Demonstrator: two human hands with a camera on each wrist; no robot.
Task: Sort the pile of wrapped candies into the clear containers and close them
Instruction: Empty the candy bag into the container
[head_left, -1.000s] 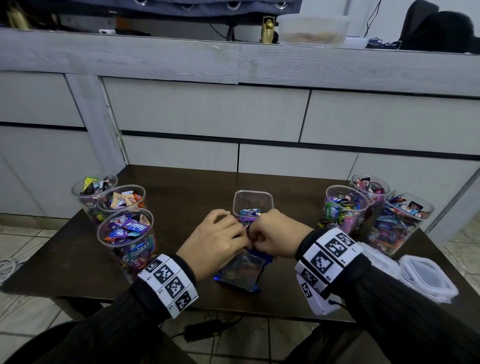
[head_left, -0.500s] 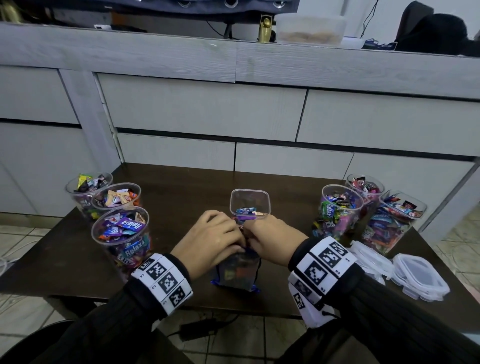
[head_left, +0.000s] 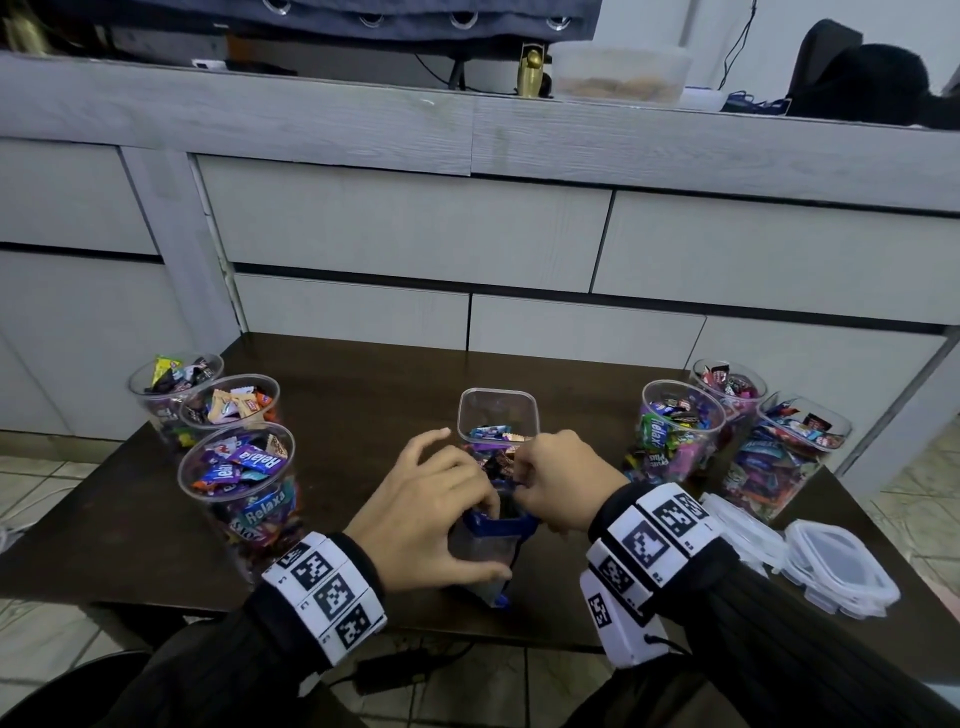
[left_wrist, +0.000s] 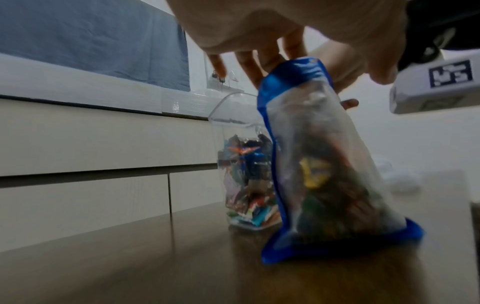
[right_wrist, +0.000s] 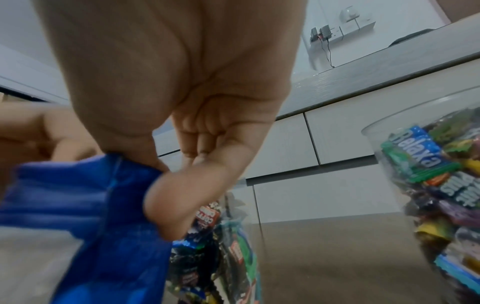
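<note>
On the dark table (head_left: 363, 374), taking the square clear container (head_left: 496, 413) at its middle as our landmark, we see three round cups of wrapped candies (head_left: 236, 467) well to its left, three more filled containers (head_left: 680, 431) well to its right with a stack of lids (head_left: 836, 571) nearer us beyond them, and a blue-edged candy bag (left_wrist: 319, 164) standing just in front of it. Our left hand (head_left: 436, 519) wraps the bag's upper part, thumb across the front, while our right hand (head_left: 561, 488) has its grip clamped on the blue top edge (right_wrist: 85, 185). We judge that a hard tug could tip the bag, nudge the square container, or scatter candies.
</note>
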